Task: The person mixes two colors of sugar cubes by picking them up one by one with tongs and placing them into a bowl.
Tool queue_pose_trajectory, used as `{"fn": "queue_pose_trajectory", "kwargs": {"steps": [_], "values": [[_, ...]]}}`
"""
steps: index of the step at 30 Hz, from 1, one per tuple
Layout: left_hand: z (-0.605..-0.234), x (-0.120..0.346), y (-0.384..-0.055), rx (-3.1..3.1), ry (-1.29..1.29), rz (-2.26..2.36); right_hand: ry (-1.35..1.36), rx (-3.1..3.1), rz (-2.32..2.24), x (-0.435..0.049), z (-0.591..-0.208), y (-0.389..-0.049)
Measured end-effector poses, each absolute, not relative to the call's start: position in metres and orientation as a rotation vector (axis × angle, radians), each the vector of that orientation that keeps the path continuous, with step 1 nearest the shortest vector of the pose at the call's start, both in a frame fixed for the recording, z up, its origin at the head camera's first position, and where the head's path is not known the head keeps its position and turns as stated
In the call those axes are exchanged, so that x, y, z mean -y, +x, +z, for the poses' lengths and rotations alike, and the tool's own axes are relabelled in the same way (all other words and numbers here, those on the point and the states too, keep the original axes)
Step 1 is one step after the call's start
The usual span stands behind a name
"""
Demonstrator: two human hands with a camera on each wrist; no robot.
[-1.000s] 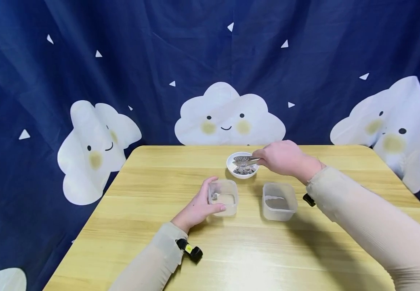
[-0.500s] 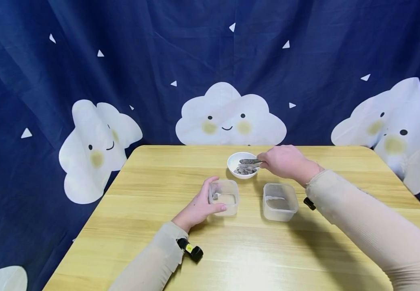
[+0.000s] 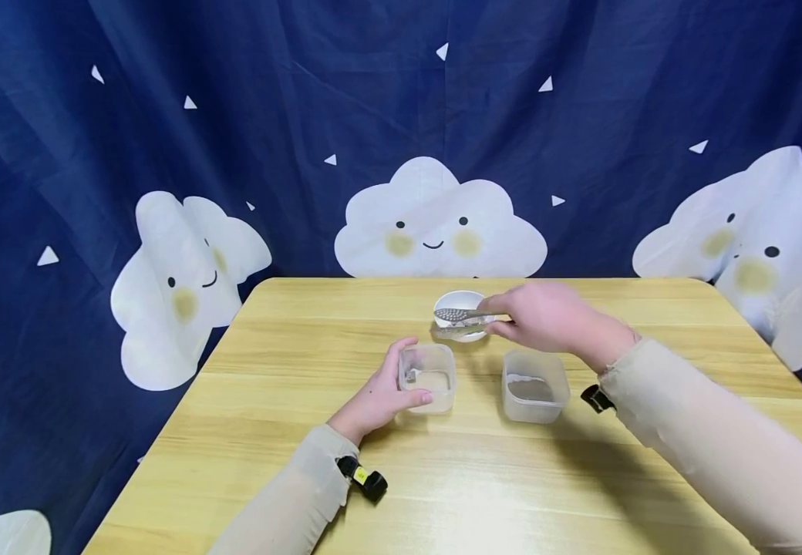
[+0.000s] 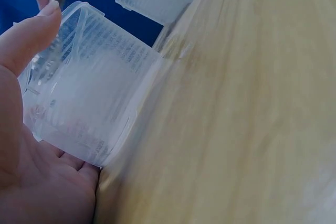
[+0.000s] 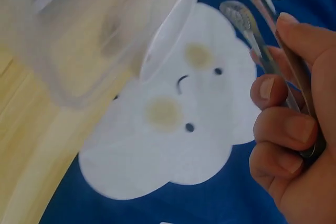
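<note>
My left hand [image 3: 380, 397] holds a clear plastic container [image 3: 443, 399] by its left side, thumb on the near edge and fingers round the far side. Inside that container lies a small grey piece [image 3: 411, 375]. With curled fingers, my right hand [image 3: 547, 314] grips metal tongs [image 5: 294, 72] with perforated heads. In the head view the tongs cross over the white bowl [image 3: 453, 299], their tips at its left rim; they partly hide the grey pieces in it. The two heads stand apart in the right wrist view, and I cannot tell whether anything is between them.
A second clear plastic container [image 3: 534, 412] stands on the wooden table [image 3: 290, 331], right of the first and below my right forearm. Behind the table's far edge hangs a dark blue curtain [image 3: 262, 116] with white clouds.
The tongs have come out from among the grey pieces and moved left toward the bowl's near-left rim, with my right hand shifting slightly nearer. My left hand and its container stay put.
</note>
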State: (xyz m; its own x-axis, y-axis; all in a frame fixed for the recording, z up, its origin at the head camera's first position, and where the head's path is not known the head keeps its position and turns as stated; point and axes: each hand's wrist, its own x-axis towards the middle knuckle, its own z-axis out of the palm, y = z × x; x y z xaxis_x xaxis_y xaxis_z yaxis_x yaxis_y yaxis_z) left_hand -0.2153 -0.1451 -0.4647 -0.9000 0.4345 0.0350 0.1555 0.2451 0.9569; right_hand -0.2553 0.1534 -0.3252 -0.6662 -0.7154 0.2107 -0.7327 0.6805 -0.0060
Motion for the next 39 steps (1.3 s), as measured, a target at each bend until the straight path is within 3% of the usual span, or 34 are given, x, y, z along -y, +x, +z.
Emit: {"fn": "queue_pose_trajectory", "kwargs": {"steps": [7,22,39], "values": [[-0.465,0.147,-0.214,-2.3,0.516,1.684,1.267,2.72,0.11,-0.132,-0.327,-0.235],[-0.465,0.146,-0.214,-2.241,0.599,1.707,1.235,2.884,-0.235,-0.082,-0.339,-0.225],[-0.465,0.146,-0.215,-2.224,0.594,1.723,1.232,2.864,-0.206,-0.08,-0.343,-0.231]]}}
